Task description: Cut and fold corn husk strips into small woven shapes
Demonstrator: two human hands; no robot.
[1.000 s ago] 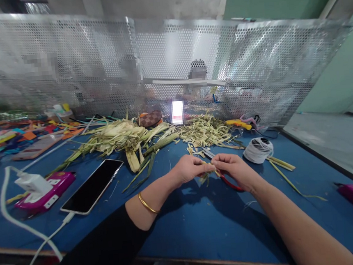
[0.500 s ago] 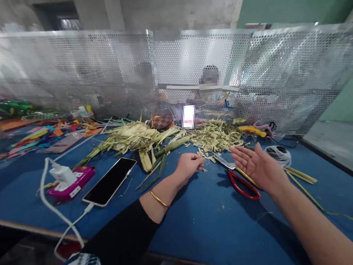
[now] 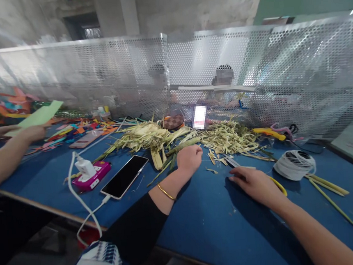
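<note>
My left hand (image 3: 190,161), with a gold bangle at the wrist, is closed in a pinch above the blue table (image 3: 200,229). What its fingertips hold, if anything, is too small to make out. Palm down, my right hand (image 3: 257,185) lies over a pair of scissors (image 3: 231,161), fingers stretched left and slightly bent. Only the blades show beyond the hand; the red handle is hidden. A yellow loop (image 3: 280,186) pokes out beside the wrist. Just beyond both hands are shredded pale strips (image 3: 231,138) and dried corn husks (image 3: 142,137). A roll of white string (image 3: 294,164) sits right of my right hand.
A phone (image 3: 125,177) charges beside a magenta power strip (image 3: 92,176). At the left, another person's hands (image 3: 31,133) hold green paper (image 3: 41,117) near colourful scraps. A perforated metal screen (image 3: 122,79) runs along the back. A yellow-handled tool (image 3: 269,133) lies at the back right.
My right hand has turned from palm up to palm down and come over the scissors, covering the red handle. My left hand stays closed. The other person's hands and green paper have come into view.
</note>
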